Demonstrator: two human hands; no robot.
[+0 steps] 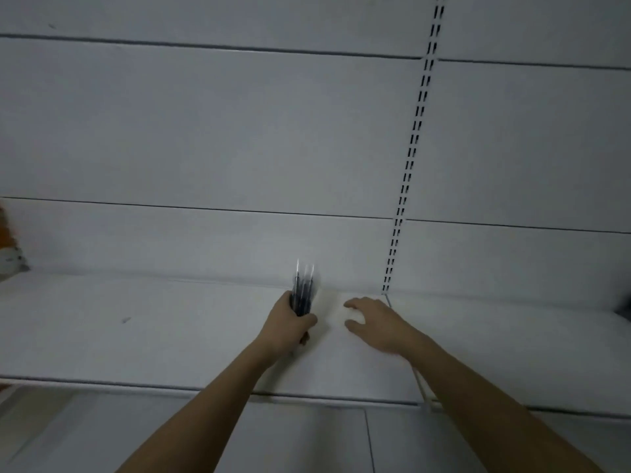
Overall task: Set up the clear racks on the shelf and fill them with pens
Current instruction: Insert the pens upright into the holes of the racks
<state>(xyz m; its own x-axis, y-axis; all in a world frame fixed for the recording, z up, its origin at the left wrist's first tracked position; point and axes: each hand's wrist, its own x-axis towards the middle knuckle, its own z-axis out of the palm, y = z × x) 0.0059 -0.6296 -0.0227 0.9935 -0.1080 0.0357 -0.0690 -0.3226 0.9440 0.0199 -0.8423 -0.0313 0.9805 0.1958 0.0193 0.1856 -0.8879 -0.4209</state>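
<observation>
I see my left hand [290, 322] curled tight around a bundle of dark pens [303, 291], tips pointing up toward twelve o'clock, the fingers wrapped close together round the barrels so the whole lot travels as one; the bundle sits just above the white shelf [136, 322], a little left of centre in my view; my right hand [377, 322] lies at about three o'clock from the pens, palm down, fingers loosely spread and holding nothing, hovering over or lightly touching a paler patch of the shelf; I judge that patch may be a clear rack, but the blur and the white-on-white make it impossible to say for sure, so I cannot tell where a rack stands or whether one is set up yet; the spread hand looks placed to steady or feel out whatever lies there while the other brings the pens in, which would explain why the bundle is held upright and not flat; the slotted upright [415, 131] runs from one o'clock down to the shelf's back edge just behind the right hand; at nine o'clock, on the far left edge, an orange and white object [8, 244] sits well apart from both hands; I reckon the filling has barely begun.
</observation>
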